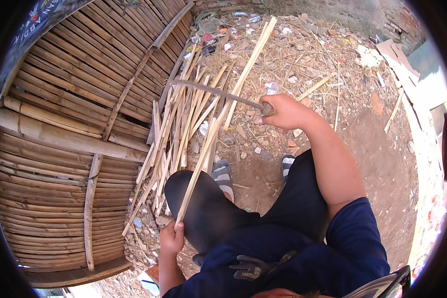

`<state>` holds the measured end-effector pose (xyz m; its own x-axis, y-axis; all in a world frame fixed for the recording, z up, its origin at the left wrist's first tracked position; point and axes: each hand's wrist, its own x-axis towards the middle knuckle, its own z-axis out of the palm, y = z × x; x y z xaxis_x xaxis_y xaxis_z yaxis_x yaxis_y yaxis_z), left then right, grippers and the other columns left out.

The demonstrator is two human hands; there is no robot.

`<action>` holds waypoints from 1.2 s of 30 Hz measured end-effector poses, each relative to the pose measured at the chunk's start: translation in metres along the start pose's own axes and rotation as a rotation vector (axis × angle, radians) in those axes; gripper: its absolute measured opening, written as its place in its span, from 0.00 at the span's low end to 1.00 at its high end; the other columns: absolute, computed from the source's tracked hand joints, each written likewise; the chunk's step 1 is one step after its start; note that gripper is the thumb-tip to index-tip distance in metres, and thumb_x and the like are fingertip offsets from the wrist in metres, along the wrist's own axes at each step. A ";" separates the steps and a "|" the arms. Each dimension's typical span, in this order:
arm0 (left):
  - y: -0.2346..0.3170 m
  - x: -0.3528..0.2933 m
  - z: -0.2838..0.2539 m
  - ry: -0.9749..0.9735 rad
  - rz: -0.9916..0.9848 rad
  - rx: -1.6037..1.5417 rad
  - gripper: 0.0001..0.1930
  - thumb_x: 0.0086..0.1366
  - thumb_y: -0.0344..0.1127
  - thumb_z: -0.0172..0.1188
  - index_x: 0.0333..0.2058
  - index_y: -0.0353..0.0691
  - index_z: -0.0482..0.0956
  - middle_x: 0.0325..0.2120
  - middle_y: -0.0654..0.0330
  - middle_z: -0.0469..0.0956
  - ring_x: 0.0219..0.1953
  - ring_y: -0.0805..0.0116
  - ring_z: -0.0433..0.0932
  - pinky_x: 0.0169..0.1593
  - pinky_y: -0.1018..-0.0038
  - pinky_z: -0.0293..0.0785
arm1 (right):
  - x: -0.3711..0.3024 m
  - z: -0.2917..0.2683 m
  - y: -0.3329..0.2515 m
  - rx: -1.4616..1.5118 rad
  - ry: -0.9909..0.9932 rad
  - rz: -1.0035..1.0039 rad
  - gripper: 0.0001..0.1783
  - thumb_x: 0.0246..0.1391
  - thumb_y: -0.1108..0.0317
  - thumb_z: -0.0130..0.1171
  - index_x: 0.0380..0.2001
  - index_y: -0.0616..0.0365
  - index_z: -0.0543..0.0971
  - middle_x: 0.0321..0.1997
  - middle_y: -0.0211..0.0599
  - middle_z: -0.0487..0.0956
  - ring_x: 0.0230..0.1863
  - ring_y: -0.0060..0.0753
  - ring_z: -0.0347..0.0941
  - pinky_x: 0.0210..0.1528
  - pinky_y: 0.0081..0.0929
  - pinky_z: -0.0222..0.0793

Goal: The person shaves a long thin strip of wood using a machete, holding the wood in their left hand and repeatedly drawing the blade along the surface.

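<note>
My left hand (172,238) is closed around the near end of a long, pale bamboo strip (199,171). The strip slants away from me past my left knee, its far end high over the littered ground. In my right hand (284,112) is the handle of a machete (203,88), fingers wrapped round it. Its long, narrow, dark blade points left and curves at the tip. Blade and strip cross beyond my knees, where the strip seems parted into two lengths; whether the edge sits in the wood I cannot tell.
Cut bamboo strips (171,134) lie in a loose pile by my left leg, along a slatted bamboo wall (59,184). Straw, rubble and litter (293,64) cover the ground ahead, up to a brick wall (308,7). Bare dirt (377,149) stretches to the right.
</note>
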<state>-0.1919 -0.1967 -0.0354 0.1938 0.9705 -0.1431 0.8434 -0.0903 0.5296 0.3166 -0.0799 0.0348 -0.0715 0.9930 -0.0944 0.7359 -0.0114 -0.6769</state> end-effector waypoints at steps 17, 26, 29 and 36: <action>-0.011 -0.001 0.003 0.034 0.006 -0.043 0.29 0.75 0.57 0.53 0.27 0.33 0.77 0.15 0.51 0.73 0.19 0.59 0.74 0.28 0.61 0.70 | 0.003 0.028 -0.009 -0.095 -0.284 -0.309 0.27 0.50 0.52 0.74 0.46 0.59 0.79 0.32 0.49 0.81 0.39 0.53 0.81 0.43 0.46 0.74; -0.009 0.004 0.000 -0.082 -0.058 -0.117 0.31 0.76 0.60 0.48 0.29 0.34 0.75 0.18 0.60 0.71 0.24 0.70 0.70 0.29 0.67 0.67 | -0.001 0.016 0.006 -0.046 0.025 -0.019 0.27 0.51 0.56 0.72 0.50 0.62 0.80 0.43 0.56 0.83 0.48 0.56 0.81 0.51 0.46 0.76; 0.001 0.001 -0.001 -0.047 -0.046 -0.100 0.30 0.76 0.58 0.50 0.28 0.33 0.76 0.17 0.56 0.72 0.22 0.66 0.72 0.29 0.65 0.68 | -0.010 0.049 -0.025 -0.212 -0.145 -0.238 0.21 0.51 0.57 0.71 0.43 0.58 0.80 0.32 0.53 0.82 0.38 0.58 0.81 0.43 0.50 0.76; -0.003 -0.005 0.005 0.065 0.004 -0.002 0.27 0.75 0.54 0.53 0.27 0.34 0.76 0.15 0.48 0.72 0.20 0.49 0.76 0.28 0.59 0.69 | 0.011 0.036 -0.007 -0.128 -0.245 -0.272 0.23 0.50 0.57 0.72 0.45 0.59 0.81 0.36 0.51 0.84 0.42 0.58 0.82 0.46 0.48 0.76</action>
<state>-0.1932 -0.2022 -0.0410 0.1639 0.9827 -0.0863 0.8418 -0.0937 0.5316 0.2864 -0.0727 0.0121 -0.4232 0.8998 -0.1061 0.7449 0.2788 -0.6061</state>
